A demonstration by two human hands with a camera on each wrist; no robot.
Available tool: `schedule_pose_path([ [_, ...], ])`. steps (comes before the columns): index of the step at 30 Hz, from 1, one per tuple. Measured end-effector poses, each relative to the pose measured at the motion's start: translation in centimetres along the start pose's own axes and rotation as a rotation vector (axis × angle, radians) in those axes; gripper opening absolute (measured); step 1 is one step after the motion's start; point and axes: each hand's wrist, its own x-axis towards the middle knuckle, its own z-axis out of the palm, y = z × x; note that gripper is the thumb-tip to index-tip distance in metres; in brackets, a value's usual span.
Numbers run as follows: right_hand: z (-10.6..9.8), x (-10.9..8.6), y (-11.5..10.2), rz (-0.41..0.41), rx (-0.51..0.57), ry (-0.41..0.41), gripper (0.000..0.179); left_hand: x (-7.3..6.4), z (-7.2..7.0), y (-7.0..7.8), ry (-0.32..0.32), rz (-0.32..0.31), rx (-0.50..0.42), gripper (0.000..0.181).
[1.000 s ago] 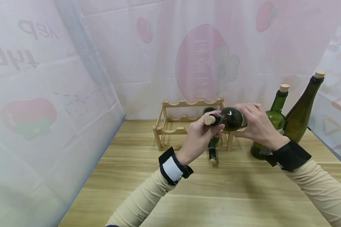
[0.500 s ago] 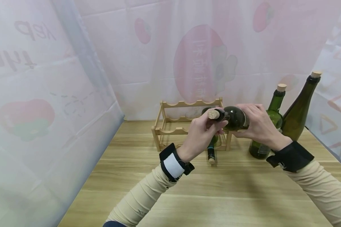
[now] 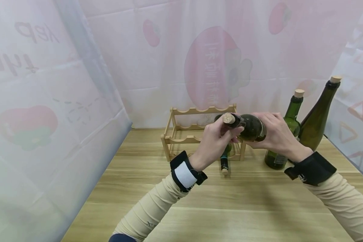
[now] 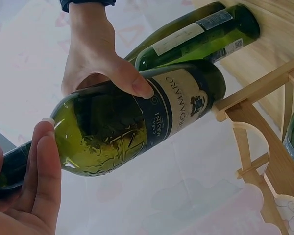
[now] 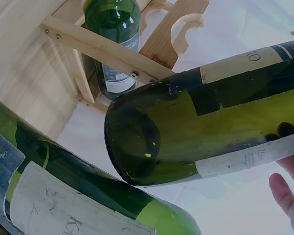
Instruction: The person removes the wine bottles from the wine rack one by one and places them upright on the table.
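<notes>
A corked green wine bottle point(image 3: 250, 127) is held in both hands above the right end of a wooden wine rack point(image 3: 186, 139), its cork end toward me. My left hand point(image 3: 212, 144) grips its neck, thumb and fingers around it. Around the body curls my right hand point(image 3: 274, 135), the thumb lying across the dark label in the left wrist view. The bottle's base point(image 5: 132, 139) appears beside the rack's upper rail in the right wrist view. Another bottle point(image 3: 224, 162) lies in the rack's lower level, its neck toward me and its body partly hidden by my left hand.
To the right stand two corked bottles, a green one point(image 3: 293, 114) and a taller olive one point(image 3: 317, 116), close behind my right wrist. Printed curtains point(image 3: 157, 74) enclose the wooden table point(image 3: 217, 208) at the back and sides.
The cork end of the held bottle has risen slightly and shifted right, with my left hand following. Both hands keep their hold. The head view has shifted a little.
</notes>
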Motion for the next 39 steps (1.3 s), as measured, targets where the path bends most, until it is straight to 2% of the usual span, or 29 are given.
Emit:
schedule_pose_path([
  [11,0.0,-0.7,-0.5,0.052,0.023,-0.039,0.079,0.3,0.2,0.2,-0.007,0.026,0.032,0.016],
  [20,0.2,-1.1,-0.8,0.062,0.018,-0.062,0.083,0.2,0.4,0.1,-0.022,0.022,0.037,0.018],
  [28,0.3,-1.5,-1.1,0.104,0.041,-0.091,0.085,0.2,0.5,-0.1,-0.033,0.024,0.044,0.020],
  [39,0.4,-1.9,-1.4,0.127,0.053,-0.092,0.083,0.3,0.7,-0.1,-0.036,0.013,0.048,0.021],
])
